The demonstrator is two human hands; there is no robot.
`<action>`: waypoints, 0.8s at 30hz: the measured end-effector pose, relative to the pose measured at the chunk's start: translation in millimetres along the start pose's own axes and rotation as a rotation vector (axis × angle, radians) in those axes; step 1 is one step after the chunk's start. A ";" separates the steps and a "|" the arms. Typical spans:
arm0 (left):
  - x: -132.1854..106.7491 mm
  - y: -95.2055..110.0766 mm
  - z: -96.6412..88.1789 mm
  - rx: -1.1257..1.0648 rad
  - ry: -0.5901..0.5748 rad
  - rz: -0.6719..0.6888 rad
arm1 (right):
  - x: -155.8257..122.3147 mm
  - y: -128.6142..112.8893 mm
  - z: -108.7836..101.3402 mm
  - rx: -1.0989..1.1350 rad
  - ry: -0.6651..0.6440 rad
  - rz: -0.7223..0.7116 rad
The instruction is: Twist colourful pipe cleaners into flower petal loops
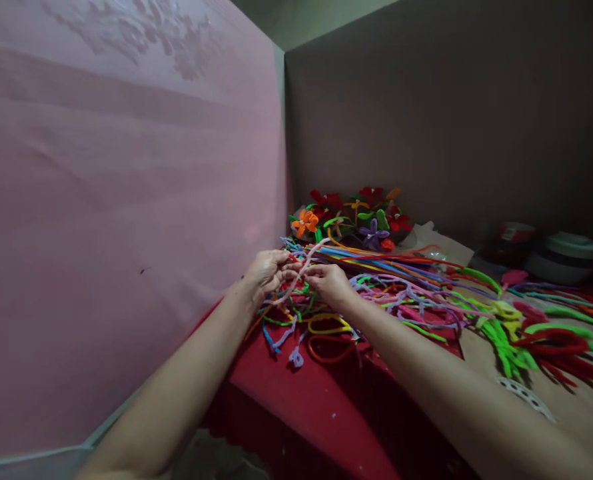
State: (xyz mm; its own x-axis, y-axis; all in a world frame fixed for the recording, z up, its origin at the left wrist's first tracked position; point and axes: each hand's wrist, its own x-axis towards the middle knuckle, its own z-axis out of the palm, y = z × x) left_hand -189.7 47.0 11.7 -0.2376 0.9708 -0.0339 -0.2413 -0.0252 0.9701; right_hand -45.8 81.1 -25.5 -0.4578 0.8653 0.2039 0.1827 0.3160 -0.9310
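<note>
A pale pink pipe cleaner (313, 253) runs slantwise between my two hands, over a heap of loose pipe cleaners. My left hand (271, 272) has its fingers curled round its middle part. From the other side, the thumb and fingertips of my right hand (330, 283) pinch close to the same spot; their exact contact is small and partly hidden. Below the hands lie a yellow loop (329, 325), a red loop (332, 358) and a small curled lilac piece (296, 359). A bundle of straight pipe cleaners (376, 257) lies just beyond my right hand.
Pipe-cleaner flowers (371, 233) stand at the back against the dark panel. A pink wall (126, 233) rises close on the left. Green pieces (504, 343) and red pieces (561, 350) lie at right, with a lidded container (566, 257) behind. Red cloth (296, 400) covers the table front.
</note>
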 end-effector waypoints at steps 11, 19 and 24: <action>-15.0 -23.8 4.0 0.315 0.106 0.269 | 1.0 1.4 5.3 0.123 -0.033 0.127; -27.3 -34.6 -4.6 0.582 -0.058 0.274 | 14.7 16.9 22.2 0.037 -0.007 0.100; -23.0 -49.9 -16.5 1.100 -0.088 0.560 | 11.3 18.7 21.9 0.152 -0.033 0.148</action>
State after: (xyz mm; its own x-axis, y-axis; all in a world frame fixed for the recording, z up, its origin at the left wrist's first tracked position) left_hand -187.7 22.0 -39.9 0.0212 0.9049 0.4250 0.8020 -0.2692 0.5332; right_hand -66.6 88.3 -47.2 -0.4643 0.8840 0.0544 0.1179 0.1225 -0.9854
